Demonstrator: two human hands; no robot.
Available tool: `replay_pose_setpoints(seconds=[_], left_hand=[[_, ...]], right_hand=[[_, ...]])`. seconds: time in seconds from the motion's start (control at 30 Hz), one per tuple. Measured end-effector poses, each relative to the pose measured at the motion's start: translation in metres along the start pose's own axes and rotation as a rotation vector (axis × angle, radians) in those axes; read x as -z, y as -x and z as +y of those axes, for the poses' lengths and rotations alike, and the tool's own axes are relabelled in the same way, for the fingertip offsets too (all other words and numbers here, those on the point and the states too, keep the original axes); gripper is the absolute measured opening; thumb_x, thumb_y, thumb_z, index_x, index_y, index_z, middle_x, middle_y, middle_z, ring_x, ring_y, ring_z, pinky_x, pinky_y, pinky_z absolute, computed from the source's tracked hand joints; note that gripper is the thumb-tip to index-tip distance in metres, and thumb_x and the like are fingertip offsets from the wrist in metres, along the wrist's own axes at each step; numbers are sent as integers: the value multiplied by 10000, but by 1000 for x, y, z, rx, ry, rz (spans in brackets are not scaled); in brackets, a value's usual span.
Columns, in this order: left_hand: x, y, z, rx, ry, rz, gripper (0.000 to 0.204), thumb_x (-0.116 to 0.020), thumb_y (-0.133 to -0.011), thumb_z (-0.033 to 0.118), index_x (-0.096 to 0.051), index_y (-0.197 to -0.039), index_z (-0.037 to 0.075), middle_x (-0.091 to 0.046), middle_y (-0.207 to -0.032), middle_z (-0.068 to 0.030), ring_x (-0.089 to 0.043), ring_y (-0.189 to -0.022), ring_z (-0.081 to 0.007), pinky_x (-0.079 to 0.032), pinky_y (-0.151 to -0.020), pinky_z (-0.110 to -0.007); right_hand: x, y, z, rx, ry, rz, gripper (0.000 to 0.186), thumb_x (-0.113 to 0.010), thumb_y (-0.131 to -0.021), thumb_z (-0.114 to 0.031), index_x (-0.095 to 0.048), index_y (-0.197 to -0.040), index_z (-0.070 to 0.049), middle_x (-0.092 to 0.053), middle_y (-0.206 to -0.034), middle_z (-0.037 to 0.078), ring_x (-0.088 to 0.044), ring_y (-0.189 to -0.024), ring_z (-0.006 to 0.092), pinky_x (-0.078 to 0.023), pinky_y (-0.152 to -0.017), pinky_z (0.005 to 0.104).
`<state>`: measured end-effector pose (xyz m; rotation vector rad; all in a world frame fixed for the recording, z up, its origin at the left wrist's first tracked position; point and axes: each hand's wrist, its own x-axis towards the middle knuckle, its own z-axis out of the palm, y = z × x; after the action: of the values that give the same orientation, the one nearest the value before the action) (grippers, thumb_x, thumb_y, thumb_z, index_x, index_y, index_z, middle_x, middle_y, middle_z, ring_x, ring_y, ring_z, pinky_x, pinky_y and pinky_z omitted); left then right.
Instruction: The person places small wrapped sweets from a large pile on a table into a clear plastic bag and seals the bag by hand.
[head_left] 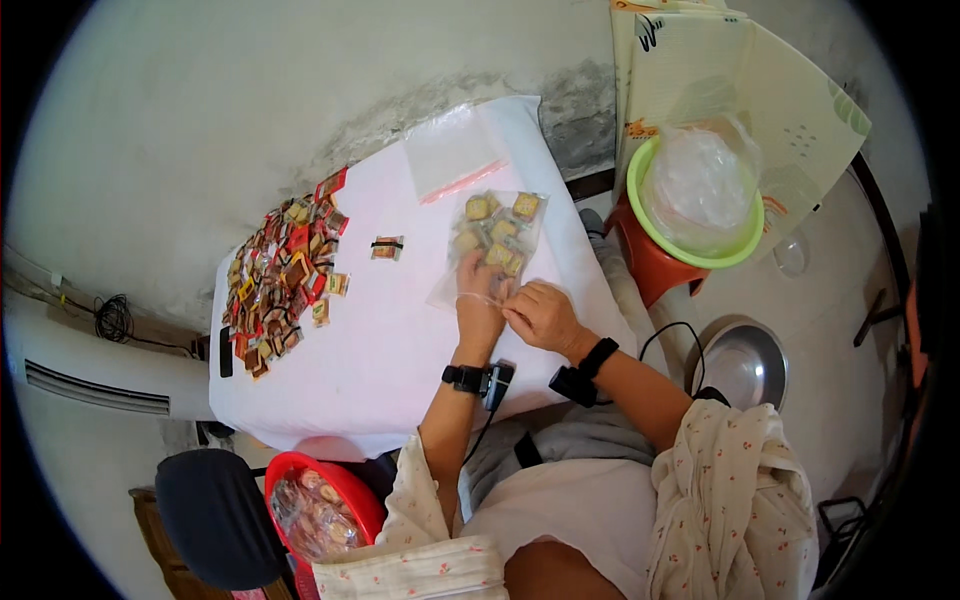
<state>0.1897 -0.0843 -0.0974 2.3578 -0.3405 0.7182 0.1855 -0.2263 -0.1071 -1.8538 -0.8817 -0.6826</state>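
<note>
A clear plastic bag (492, 235) holding several small square wrapped packets lies on the white-covered table (400, 350). My left hand (479, 305) and my right hand (538, 312) meet at the bag's near edge and pinch its opening between the fingers. Both wrists wear black bands. A single small packet (386, 248) lies alone to the left of the bag. Farther left, a spread pile of small red, yellow and brown packets (285, 275) covers the table's left part.
An empty clear zip bag (452, 155) lies at the table's far end. A green bowl of plastic bags (697, 195) sits on a red stool at the right. A metal bowl (742, 362) rests on the floor. A red basket (320, 510) stands by a dark chair (215, 515).
</note>
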Motion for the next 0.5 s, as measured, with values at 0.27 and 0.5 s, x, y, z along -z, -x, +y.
replay_pose_setpoints(seconds=[0.27,0.5], left_hand=[[5,-2,-2,-103,-100,-174,498,-629,-755,31,-552,-1248,42,-509,-1242,-226,-480,-1146,-418,-416,-953,-453],[-10,-22,-16,-239,-225,-187,584,-596,-778,63,-439,-1334,-21,-505,-1281,-224,-493,-1134,-406,-384,-985,-462]], right_hand=[[2,-2,-1,-3,2,-6,96,-669,-755,-90,-581,-759,-52,-572,-713,90,-563,-664,274,-460,-637,372],[2,-2,-3,-11,4,-7,91,-671,-752,-85,-589,-766,-48,-563,-696,85,-558,-658,275,-460,-640,370]])
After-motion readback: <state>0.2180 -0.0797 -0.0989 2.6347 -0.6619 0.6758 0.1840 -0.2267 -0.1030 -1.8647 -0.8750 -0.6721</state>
